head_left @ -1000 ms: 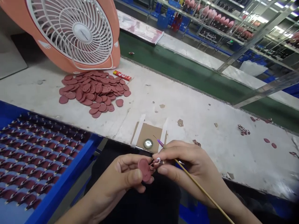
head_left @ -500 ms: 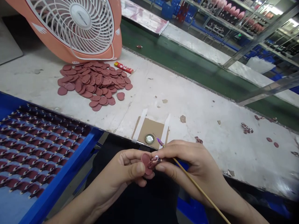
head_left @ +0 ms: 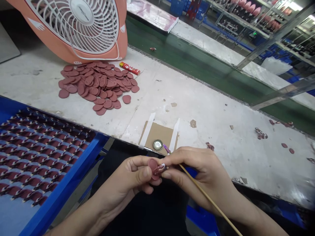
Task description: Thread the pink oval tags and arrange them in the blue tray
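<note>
**Oval maroon disc (head_left: 152, 168) clamped in left hand (head_left: 129, 175), lower centre of frame**

I have the disc pinched at my left hand's thumb and fingers, its long axis near upright in the frame. My right hand (head_left: 204, 173) is closed on a thin bamboo stick (head_left: 209, 198) running lower right to upper left. Its fingertips (head_left: 165, 163) touch a small patterned piece (head_left: 160, 169) at the disc's right edge. The left hand is the nearer. Beyond lie a metal-rimmed round button (head_left: 157, 145) on taped cardboard (head_left: 161, 134), and, upper left, a pile of maroon discs (head_left: 98, 88).
</note>
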{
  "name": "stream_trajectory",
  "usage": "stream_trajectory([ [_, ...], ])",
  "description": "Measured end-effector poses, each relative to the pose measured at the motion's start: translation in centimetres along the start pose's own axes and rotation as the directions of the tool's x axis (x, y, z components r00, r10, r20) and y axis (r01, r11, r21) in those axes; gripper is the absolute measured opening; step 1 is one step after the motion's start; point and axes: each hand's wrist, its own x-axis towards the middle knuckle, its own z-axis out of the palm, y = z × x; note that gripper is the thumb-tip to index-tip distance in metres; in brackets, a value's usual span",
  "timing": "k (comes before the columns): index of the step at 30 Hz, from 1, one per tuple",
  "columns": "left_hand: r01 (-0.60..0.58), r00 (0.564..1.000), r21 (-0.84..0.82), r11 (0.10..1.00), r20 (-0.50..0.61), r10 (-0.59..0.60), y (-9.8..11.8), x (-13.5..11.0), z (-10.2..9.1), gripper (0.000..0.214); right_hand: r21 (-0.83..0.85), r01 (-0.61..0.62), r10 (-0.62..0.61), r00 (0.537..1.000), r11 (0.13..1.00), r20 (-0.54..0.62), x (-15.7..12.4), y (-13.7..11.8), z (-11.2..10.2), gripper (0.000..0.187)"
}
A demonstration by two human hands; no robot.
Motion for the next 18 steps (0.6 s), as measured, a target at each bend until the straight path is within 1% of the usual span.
stream_trajectory([
  [4,0.012,1.0,-0.014,1.0,-0.012,-0.012,0.01,0.08,0.17,0.025,0.0,-0.033,0.033,0.999,0.999,0.002,-0.07,0.24,0.07,0.016],
  [8,0.017,1.0,-0.014,1.0,-0.024,-0.018,-0.13,0.19,0.16,0.025,-0.01,-0.052,0.052,0.999,0.999,0.012,-0.02,0.34,-0.05,0.014],
  [13,0.037,0.999,-0.036,0.999,-0.033,-0.039,-0.31,0.39,-0.06,0.027,-0.015,-0.038,0.039,0.999,0.999,0.024,0.01,0.2,-0.22,0.014],
  [18,0.035,0.999,-0.041,0.999,-0.032,-0.036,-0.26,0.5,-0.12,0.026,-0.026,-0.021,0.021,0.999,0.999,0.026,0.09,0.03,-0.24,0.013],
])
